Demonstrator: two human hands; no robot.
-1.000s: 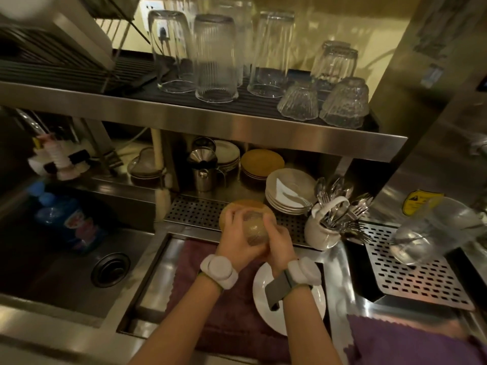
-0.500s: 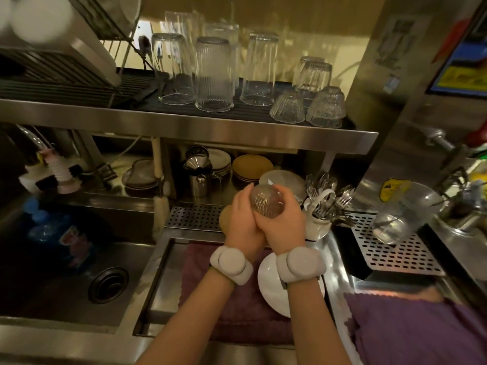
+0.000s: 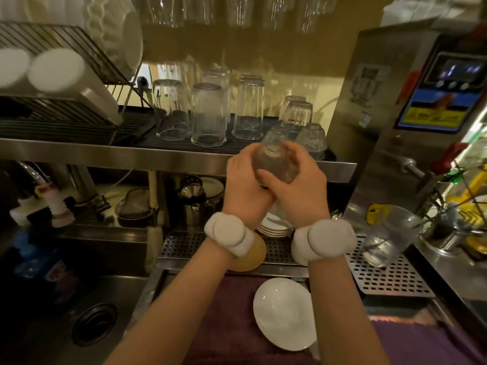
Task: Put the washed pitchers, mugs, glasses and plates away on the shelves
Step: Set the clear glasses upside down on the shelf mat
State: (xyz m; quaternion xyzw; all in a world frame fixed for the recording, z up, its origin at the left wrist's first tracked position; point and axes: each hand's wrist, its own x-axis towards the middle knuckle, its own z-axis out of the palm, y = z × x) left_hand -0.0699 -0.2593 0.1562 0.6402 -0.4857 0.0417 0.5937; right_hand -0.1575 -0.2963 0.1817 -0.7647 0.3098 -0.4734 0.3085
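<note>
Both hands raised in front of the steel shelf [image 3: 110,150], level with its front edge. Left hand [image 3: 243,185] and right hand [image 3: 299,180] are closed together around one small clear glass [image 3: 274,164], held between them in the air, tilted, one end facing the camera. Left hand wraps the left side; its fingers are hidden behind the glass. Right hand covers the right and near side, thumb across the near face, fingers curled over the top right. White padded bands sit on both wrists.

On the shelf, just behind the hands: two small patterned glasses upside down, the right one [image 3: 311,139] clear of the hands, the left one partly hidden. Further left on a dark ribbed mat stand tall glasses [image 3: 208,114], all inverted.

Below: a white plate [image 3: 286,313] lies on a dark red cloth [image 3: 226,320] in the near tray. A yellow plate [image 3: 250,256] shows under the left wrist. A stack of white plates [image 3: 274,223] sits beneath the shelf, mostly hidden by the arms. A clear pitcher [image 3: 387,238] lies tilted on the perforated drain tray [image 3: 390,280] at right. Sink [image 3: 95,322] at near left.
</note>
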